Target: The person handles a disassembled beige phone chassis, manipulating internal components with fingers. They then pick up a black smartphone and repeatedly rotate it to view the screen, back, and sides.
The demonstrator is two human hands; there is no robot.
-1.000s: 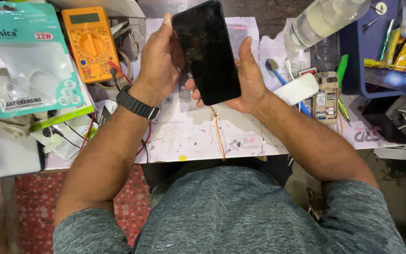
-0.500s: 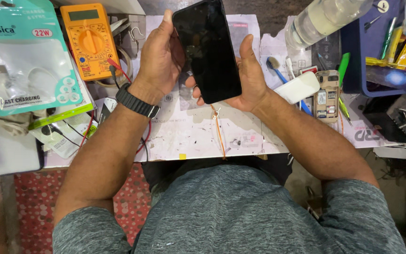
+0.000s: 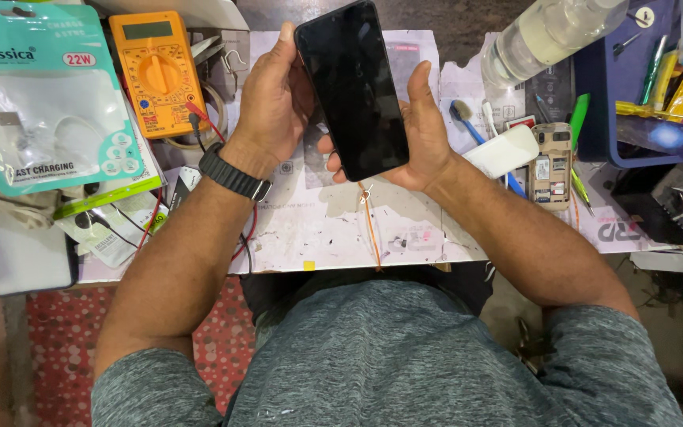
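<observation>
A person seated at a cluttered table holds a black phone up between both hands, its dark screen facing upward and its top end tilted slightly to the person's left. The left hand grips the phone's left edge, thumb stretched straight along that side, the other fingers curled out of sight behind it. A dark wristwatch sits on that wrist. The right hand cups the phone's lower right corner, thumb pressed flat against the right edge, fingertips peeking out beneath the bottom edge. Both hands are closed around the phone, which is raised above the table's stained paper. Left of the hands lies an orange meter. To the right rest a white block and a small opened handset.
</observation>
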